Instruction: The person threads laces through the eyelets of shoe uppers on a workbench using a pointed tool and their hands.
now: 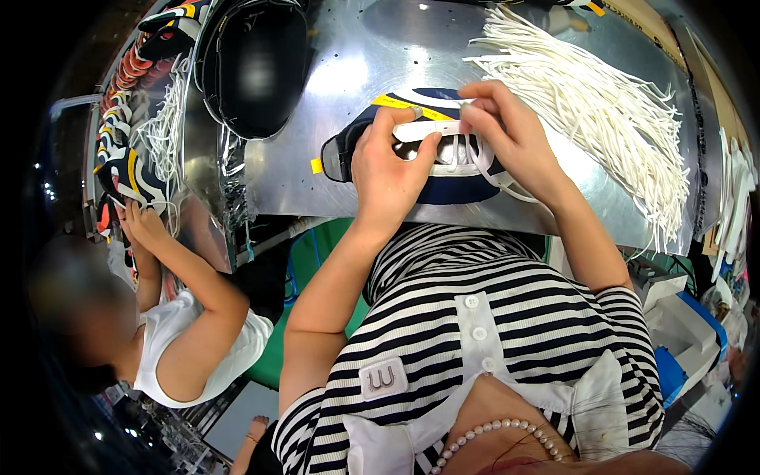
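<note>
A dark navy shoe upper with white and yellow parts lies on its side on the metal table before me. My left hand is closed on it, thumb and forefinger pinching a white strip along its opening. On the other side, my right hand has its fingers bent together at the end of that strip. What lies between those fingertips is too small to make out. A white shoelace runs through the upper and trails below my right hand toward the table's near edge.
A big pile of white laces covers the table's right side. A black bin stands at the back left. At far left a co-worker's hands handle another shoe upper. An open carton sits at the lower right.
</note>
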Demonstrator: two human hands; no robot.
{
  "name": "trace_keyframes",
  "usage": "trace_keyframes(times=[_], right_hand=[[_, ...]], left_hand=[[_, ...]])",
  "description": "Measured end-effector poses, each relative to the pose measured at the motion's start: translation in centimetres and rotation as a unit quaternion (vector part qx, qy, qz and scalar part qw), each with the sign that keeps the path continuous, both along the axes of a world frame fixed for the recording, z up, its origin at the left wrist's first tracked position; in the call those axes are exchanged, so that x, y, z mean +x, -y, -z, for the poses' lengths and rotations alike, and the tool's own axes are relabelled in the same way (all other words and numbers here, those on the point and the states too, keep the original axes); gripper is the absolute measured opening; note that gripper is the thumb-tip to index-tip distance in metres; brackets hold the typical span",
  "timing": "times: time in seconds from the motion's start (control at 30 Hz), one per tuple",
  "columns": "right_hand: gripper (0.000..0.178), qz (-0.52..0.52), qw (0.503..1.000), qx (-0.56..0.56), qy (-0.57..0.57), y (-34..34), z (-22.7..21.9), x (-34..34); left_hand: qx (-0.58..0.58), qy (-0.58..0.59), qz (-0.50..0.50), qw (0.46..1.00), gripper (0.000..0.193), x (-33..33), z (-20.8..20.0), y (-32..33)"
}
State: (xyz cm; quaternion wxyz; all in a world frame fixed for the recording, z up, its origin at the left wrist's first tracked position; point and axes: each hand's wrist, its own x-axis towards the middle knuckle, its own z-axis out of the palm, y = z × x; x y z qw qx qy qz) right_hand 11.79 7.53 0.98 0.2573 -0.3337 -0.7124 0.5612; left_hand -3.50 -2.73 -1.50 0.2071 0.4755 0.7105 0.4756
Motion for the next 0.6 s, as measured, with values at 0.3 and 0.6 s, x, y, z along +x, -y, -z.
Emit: trace_keyframes(times=[0.3, 0.6], right_hand=[[0.014, -0.049, 0.985, 0.154, 0.064, 0.4, 0.8, 0.9], [0.023, -0.068, 0.925, 0.295, 0.232, 0.3, 0.1, -0.1]], left_hand=[[-0.001, 0.006, 0.009, 1.000, 0.031, 0.0, 0.3, -0.1], [0.026, -0.027, 0.049, 0.998, 0.032, 2.0, -0.2, -0.7]])
